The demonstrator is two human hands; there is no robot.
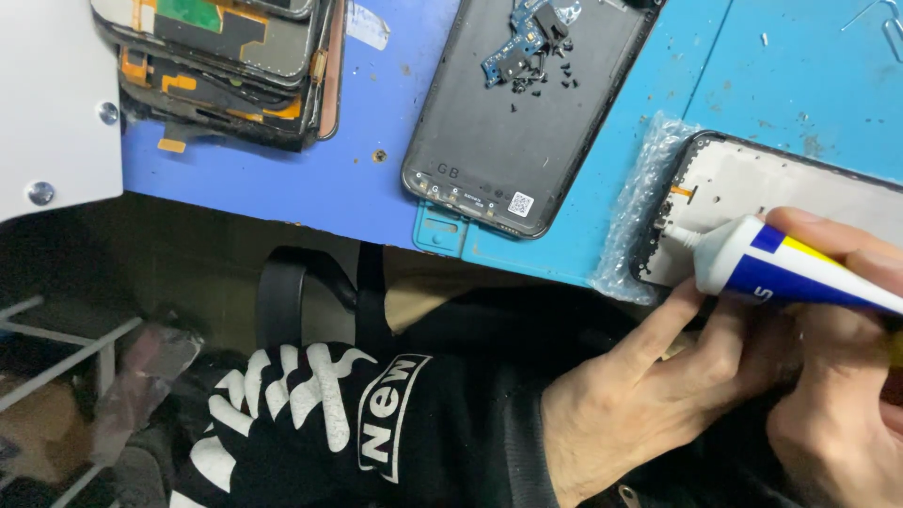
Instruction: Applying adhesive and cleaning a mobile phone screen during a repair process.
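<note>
A white, blue and yellow glue tube (781, 266) lies across my right hand (842, 376), which grips it. Its nozzle tip touches the lower left corner of a phone frame (752, 183) with a pale grey inside, lying on bubble wrap (640, 202). My left hand (649, 395) reaches in from below, its fingers resting against the underside of the tube near the nozzle and the frame's near edge.
A dark phone back cover (499, 141) holds a small blue circuit board (522, 42) and several tiny black screws. A stack of phone screens (235, 66) sits at the far left on the blue mat (320, 179). A white plate (52, 103) stands left.
</note>
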